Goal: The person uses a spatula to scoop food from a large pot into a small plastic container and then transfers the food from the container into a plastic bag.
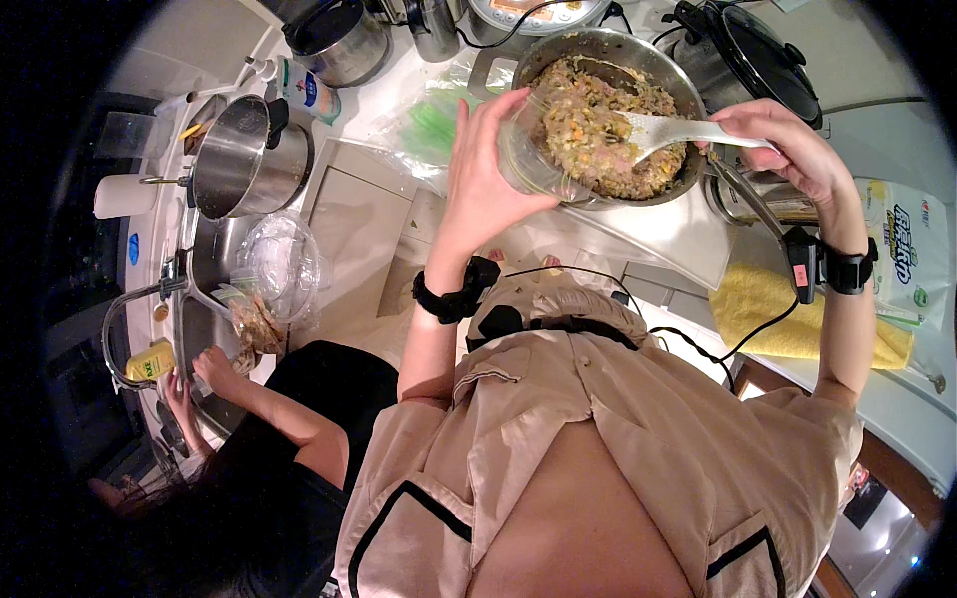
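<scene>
A steel pan [677,67] with a long handle holds a chopped filling mixture [598,142] flecked with yellow and green. My left hand [486,168] grips a clear zip bag [527,153] with its mouth held wide over the pan's near left side. In my right hand [785,142] is a white plastic rice paddle [673,133], its blade in the mixture by the bag's mouth. How much mixture lies inside the bag, I cannot tell.
Green-tinted plastic bags [426,131] lie left of the pan. A lidded black pot [755,67], a yellow cloth [777,314] and a wipes pack [908,247] are to the right. At the left sink [217,247], a co-worker's hands [217,374] are busy near a steel pot [239,164].
</scene>
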Available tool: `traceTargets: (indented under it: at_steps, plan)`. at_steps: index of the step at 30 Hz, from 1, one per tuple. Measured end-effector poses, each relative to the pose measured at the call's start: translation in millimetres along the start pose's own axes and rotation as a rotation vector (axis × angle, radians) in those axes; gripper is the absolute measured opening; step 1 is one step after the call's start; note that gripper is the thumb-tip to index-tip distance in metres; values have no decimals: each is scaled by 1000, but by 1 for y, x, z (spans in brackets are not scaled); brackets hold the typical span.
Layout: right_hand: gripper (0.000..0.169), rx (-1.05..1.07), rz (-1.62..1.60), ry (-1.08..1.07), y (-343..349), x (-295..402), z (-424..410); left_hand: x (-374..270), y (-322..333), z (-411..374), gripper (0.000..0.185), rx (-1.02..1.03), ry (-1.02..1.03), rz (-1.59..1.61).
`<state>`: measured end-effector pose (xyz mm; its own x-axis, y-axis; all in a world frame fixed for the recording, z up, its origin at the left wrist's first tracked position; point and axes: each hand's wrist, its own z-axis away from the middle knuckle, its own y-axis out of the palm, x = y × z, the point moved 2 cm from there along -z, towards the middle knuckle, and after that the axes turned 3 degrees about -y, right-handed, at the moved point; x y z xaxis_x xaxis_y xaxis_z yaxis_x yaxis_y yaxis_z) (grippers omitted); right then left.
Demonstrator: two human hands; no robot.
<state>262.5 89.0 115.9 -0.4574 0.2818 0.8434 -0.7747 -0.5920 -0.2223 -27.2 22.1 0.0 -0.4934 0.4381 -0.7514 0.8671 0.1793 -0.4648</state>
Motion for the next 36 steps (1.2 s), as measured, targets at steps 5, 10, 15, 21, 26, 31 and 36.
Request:
traceTargets:
  at_steps: [5,10,15,21,26,31,36]
  plan:
    - [26,-85,132,2,12,19,-3,-1,3,0,91,75,3,39]
    - [24,-166,321,-103,31,28,-13,-5,6,2,89,90,-15,56]
    - [23,-152,401,-54,51,38,-20,-9,11,1,86,108,-153,171]
    - [18,-189,994,-761,97,51,-9,-4,18,-1,85,33,-123,147]
    - [16,-205,1204,-736,116,68,13,0,23,-5,77,-69,-208,309]
    - [15,-258,1359,-712,117,77,25,-4,22,-13,76,-135,-175,342]
    - [13,-360,1392,-685,128,88,35,-5,24,-19,76,-125,-171,483]
